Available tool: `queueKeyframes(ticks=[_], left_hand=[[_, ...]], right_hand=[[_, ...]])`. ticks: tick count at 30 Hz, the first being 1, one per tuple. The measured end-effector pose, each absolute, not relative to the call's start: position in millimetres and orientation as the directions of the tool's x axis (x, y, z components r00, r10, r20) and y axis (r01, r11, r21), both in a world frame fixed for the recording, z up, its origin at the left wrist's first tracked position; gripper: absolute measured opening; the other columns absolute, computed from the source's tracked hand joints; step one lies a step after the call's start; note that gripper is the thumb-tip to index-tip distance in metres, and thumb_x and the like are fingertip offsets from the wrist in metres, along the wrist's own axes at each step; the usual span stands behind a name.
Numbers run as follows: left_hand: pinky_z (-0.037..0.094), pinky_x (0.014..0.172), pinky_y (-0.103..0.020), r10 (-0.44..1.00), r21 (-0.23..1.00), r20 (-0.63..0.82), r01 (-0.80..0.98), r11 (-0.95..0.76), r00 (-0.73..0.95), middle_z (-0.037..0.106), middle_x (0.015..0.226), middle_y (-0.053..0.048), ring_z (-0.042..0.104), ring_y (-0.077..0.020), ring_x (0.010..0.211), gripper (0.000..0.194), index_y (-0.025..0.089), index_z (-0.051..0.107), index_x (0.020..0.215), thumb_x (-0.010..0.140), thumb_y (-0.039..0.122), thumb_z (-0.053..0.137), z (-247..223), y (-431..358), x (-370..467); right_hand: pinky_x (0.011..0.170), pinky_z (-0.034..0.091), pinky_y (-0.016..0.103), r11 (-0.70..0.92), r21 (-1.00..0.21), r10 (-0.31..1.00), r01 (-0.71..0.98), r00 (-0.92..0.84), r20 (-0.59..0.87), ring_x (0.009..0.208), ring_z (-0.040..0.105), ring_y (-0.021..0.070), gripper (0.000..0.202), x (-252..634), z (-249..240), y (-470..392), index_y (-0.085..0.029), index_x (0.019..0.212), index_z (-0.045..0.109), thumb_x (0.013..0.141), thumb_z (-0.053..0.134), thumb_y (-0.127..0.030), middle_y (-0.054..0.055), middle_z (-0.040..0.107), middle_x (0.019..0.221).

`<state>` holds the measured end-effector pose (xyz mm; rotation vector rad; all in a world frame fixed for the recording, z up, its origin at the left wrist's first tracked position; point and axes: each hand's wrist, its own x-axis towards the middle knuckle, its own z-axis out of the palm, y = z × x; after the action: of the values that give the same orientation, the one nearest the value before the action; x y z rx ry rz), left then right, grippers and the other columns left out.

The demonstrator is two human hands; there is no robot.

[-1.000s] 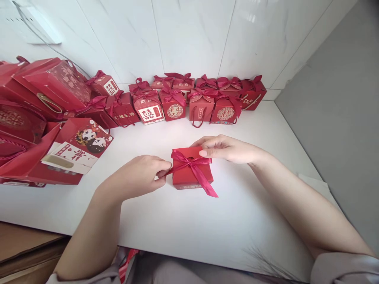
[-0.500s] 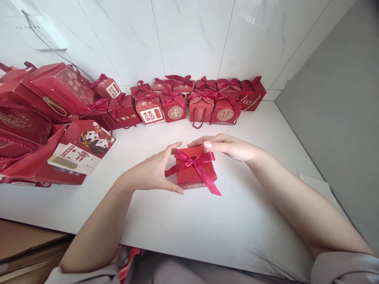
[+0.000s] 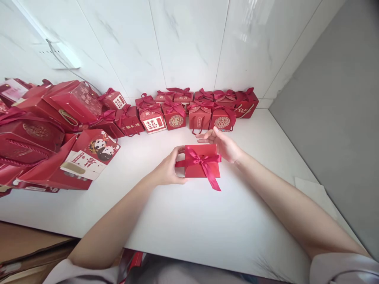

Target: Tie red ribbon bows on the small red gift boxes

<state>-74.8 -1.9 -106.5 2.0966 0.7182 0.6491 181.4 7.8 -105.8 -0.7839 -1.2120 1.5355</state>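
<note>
A small red gift box (image 3: 194, 170) with a crimson ribbon bow (image 3: 201, 159) on its lid is at the middle of the white table. My left hand (image 3: 169, 169) grips its left side, thumb at the near edge and fingers at the far edge. One ribbon tail hangs over the front and another sticks out left toward my palm. Behind the box's right far corner, my right hand (image 3: 226, 145) is open, with its fingers parted and nothing in them. Whether its palm touches the box, I cannot tell.
Two rows of red gift boxes (image 3: 177, 121) with bows line the tiled wall (image 3: 189, 47). Larger red boxes (image 3: 74, 104) and an open red carton (image 3: 102, 152) with cartoon figures crowd the left. A grey panel (image 3: 328, 98) borders the right; cardboard (image 3: 32, 244) lies below left.
My right hand has come off the top of the gift box, its fingers spreading beyond the far right corner. My left hand and the box have shifted slightly right and away; the view has tilted up.
</note>
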Motion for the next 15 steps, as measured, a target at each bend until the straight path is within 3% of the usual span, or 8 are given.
queueKeyframes(ticks=[4, 7, 10, 15], left_hand=[[0.058, 0.086, -0.038, 0.714, 0.814, 0.349, 0.181, -0.552, 0.607, 0.032, 0.152, -0.018, 0.05, -0.0358, 0.13, 0.097, 0.028, 0.028, 0.143, 0.064, 0.024, 0.084, -118.3, 8.2, -72.2], [0.059, 0.08, -0.036, 0.759, 0.846, 0.364, 0.149, -0.512, 0.541, 0.039, 0.148, -0.019, 0.057, -0.0325, 0.122, 0.098, 0.03, 0.025, 0.144, 0.065, 0.023, 0.084, -126.5, 19.4, -72.0], [0.058, 0.084, -0.038, 0.771, 0.851, 0.386, 0.128, -0.51, 0.506, 0.046, 0.142, -0.018, 0.06, -0.0308, 0.118, 0.1, 0.029, 0.023, 0.145, 0.066, 0.022, 0.084, -132.1, 27.7, -72.1], [0.054, 0.095, -0.043, 0.736, 0.819, 0.436, 0.111, -0.563, 0.517, 0.044, 0.144, -0.016, 0.056, -0.032, 0.123, 0.1, 0.031, 0.021, 0.148, 0.069, 0.024, 0.082, -134.2, 32.3, -73.8]], right_hand=[[0.102, 0.044, 0.044, 0.077, -0.967, 0.98, -0.245, -0.162, 0.119, 0.118, 0.059, 0.0261, 0.04, 177.3, -135.6, 15.0, -0.023, 0.105, 0.063, 0.093, 0.051, -0.06, 0.005, 0.064, 0.125], [0.109, 0.04, 0.043, 0.217, -0.969, 0.955, -0.119, -0.179, 0.236, 0.127, 0.053, 0.0247, 0.044, 174.8, -144.6, 14.5, -0.026, 0.125, 0.056, 0.095, 0.05, -0.057, 0.006, 0.058, 0.136], [0.115, 0.034, 0.043, 0.318, -0.948, 0.916, -0.028, -0.249, 0.315, 0.135, 0.046, 0.024, 0.057, 173.7, -145.1, 12.8, -0.031, 0.146, 0.039, 0.095, 0.052, -0.054, 0.006, 0.049, 0.146], [0.111, 0.04, 0.046, 0.34, -0.94, 0.902, 0.013, -0.287, 0.322, 0.126, 0.055, 0.0258, 0.069, 172.6, -145.0, 12.0, -0.036, 0.155, 0.02, 0.096, 0.052, -0.052, 0.007, 0.033, 0.157]])
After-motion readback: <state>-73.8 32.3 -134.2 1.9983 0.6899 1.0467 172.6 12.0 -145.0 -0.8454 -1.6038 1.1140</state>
